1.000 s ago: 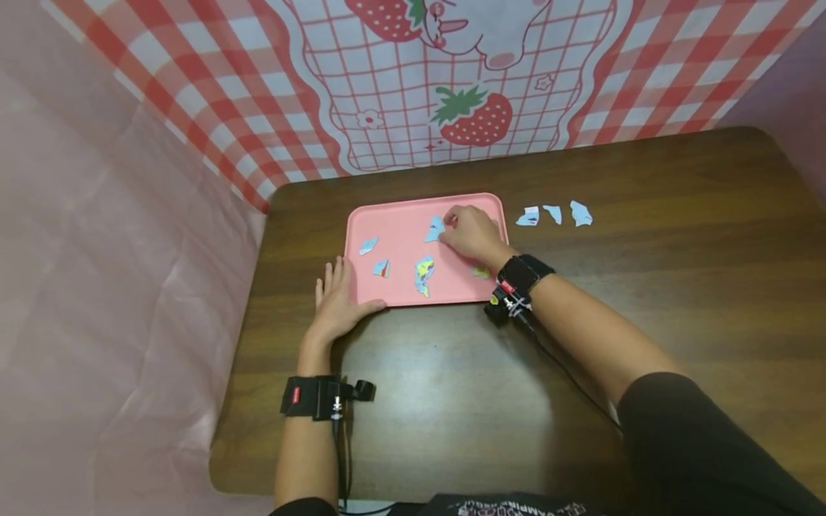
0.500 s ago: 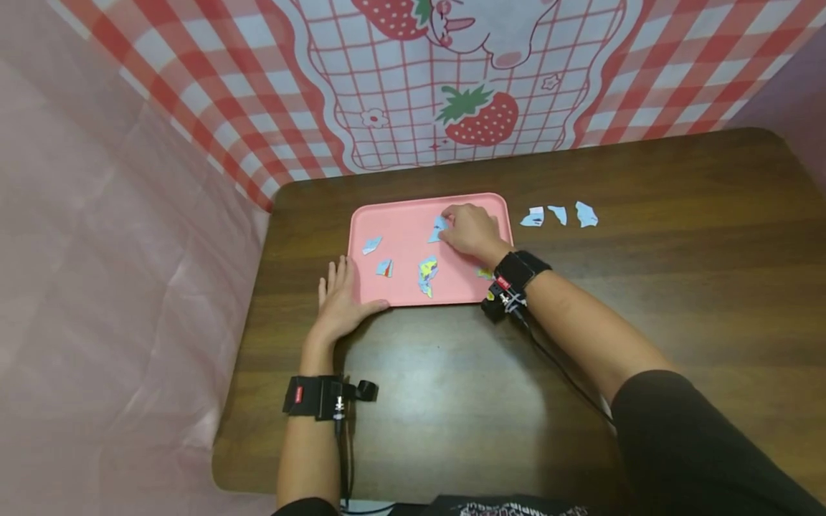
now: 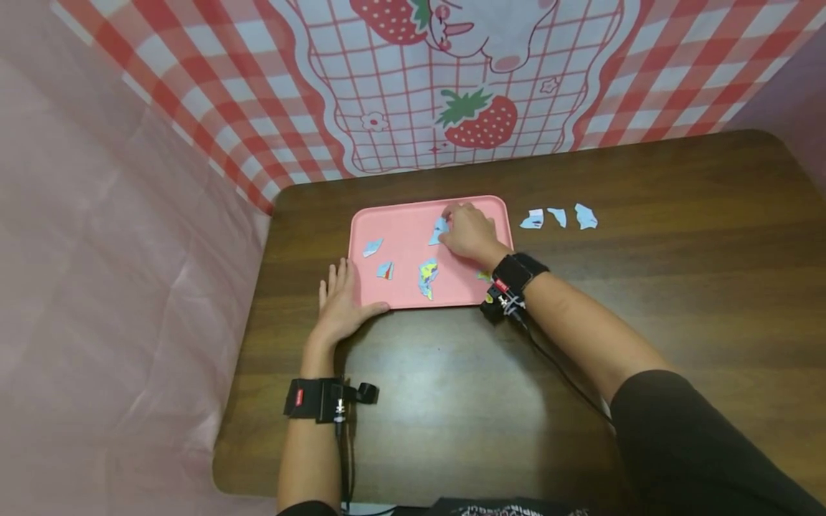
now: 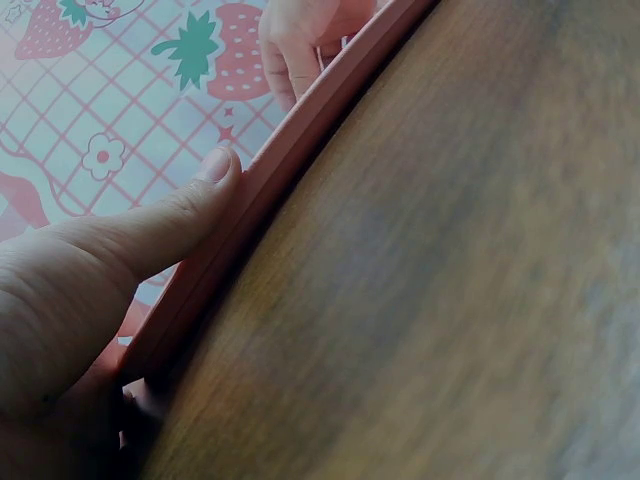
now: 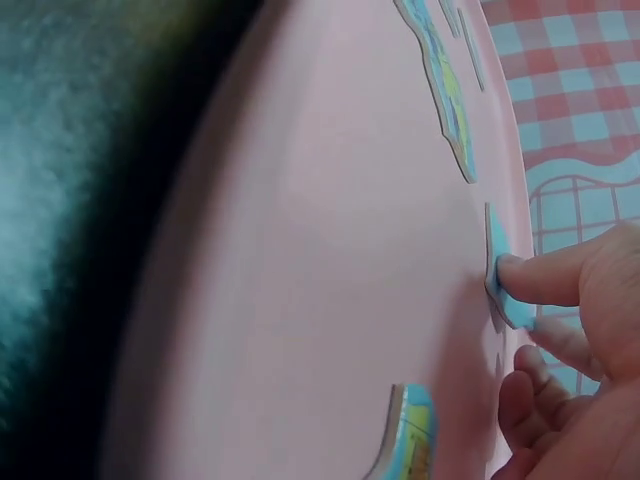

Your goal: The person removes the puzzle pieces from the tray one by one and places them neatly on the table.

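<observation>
A pink tray lies on the wooden table with several irregular puzzle pieces on it. My right hand pinches a light-blue puzzle piece near the tray's far side; the right wrist view shows the thumb on that blue puzzle piece and other fingers at its far edge. At the tray's near-left corner, my left hand rests spread, with its thumb along the rim. A yellow-and-blue piece lies mid-tray. Left of it are a red-marked piece and a pale-blue piece.
Three blue pieces lie on the table right of the tray, the rightmost piece being largest. A yellow piece shows partly beside my right wrist. A red-checked strawberry cloth hangs behind the table. Cables run from both wrist cameras.
The view shifts slightly. Both hands keep their places, the right on the blue puzzle piece and the left at the tray's corner.
</observation>
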Motion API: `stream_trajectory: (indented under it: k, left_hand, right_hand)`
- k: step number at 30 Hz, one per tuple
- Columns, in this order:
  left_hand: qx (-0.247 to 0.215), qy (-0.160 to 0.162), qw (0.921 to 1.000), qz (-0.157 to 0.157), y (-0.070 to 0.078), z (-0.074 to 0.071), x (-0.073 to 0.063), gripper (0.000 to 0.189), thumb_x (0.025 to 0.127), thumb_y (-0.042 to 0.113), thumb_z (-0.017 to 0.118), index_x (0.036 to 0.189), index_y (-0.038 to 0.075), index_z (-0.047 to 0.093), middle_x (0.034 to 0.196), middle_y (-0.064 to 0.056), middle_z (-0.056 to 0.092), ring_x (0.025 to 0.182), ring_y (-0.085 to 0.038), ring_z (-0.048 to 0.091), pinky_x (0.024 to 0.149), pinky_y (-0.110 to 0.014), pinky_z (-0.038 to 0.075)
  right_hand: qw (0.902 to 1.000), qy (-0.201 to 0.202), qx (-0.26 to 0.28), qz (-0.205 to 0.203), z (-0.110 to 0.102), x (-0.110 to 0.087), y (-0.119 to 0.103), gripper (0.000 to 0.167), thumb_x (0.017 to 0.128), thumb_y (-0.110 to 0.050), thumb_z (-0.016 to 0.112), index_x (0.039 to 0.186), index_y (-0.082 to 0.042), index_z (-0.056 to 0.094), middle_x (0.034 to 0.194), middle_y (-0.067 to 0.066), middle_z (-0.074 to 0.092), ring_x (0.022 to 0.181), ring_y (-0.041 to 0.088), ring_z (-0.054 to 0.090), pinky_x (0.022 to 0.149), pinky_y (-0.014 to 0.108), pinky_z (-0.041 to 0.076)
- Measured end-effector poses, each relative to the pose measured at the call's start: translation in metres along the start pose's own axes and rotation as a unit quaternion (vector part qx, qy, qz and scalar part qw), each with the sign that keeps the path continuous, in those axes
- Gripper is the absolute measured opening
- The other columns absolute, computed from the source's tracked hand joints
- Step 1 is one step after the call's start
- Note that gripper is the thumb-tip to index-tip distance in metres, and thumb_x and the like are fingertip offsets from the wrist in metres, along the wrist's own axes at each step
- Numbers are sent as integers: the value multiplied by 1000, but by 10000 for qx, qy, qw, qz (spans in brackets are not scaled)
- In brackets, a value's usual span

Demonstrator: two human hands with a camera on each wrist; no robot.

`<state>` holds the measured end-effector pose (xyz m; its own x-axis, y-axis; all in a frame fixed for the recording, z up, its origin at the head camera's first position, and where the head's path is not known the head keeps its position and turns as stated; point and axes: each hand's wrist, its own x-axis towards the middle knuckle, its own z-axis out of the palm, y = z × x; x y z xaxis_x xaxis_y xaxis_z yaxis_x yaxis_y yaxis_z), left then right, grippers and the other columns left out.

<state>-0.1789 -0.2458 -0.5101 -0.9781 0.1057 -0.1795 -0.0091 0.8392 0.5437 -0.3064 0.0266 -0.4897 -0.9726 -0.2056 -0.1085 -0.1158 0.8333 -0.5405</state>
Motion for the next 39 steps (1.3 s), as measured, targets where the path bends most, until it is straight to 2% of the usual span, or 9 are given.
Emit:
stream_trajectory:
  k: [9,19,24,28,33,39]
  left_hand:
    - [41,-23,10000,-28,0,-1,-1,123,82,65,72,162,6,-2,168,-15,-7,152,-32,-16,119,-54,-11]
    - [-17,-22,10000,-15,0,-1,-1,123,82,66,72,162,6,-1,168,-15,-7,152,-31,-16,119,-54,-11]
    - [-6,-36,10000,-16,0,-1,0,124,82,66,71,162,7,-2,168,-15,-7,152,-31,-16,119,-54,-11]
    - [-2,-34,10000,-38,1,-1,0,123,82,66,71,162,7,-2,168,-14,-7,152,-31,-16,119,-54,-11]
    - [49,-44,10000,-62,1,-1,0,123,82,67,71,162,8,-2,168,-14,-7,152,-31,-16,119,-54,-11]
    - [65,-36,10000,-53,1,0,-1,124,82,67,71,162,7,-1,168,-15,-7,152,-32,-16,119,-55,-11]
  right_hand:
    - [9979,245,570,-156,6,-4,0,47,90,-23,72,131,-11,53,109,7,63,101,27,59,91,48,42]
    - [9978,297,561,-187,8,-11,0,46,94,-23,68,135,-12,48,97,7,63,90,27,60,90,48,40]
    - [9945,383,945,-246,9,-15,-1,39,96,-17,66,130,-12,49,104,10,67,92,28,62,85,46,45]
    - [9878,506,1428,-362,7,-19,-4,35,95,-11,65,127,-10,51,105,14,68,92,31,64,82,46,48]
    - [9798,523,1901,-342,3,-24,-6,35,93,-6,64,127,-8,53,104,15,65,93,31,62,83,45,48]
    - [9746,513,2164,-251,-1,-31,-2,36,93,-4,63,128,-8,53,106,15,63,94,30,59,85,44,47]
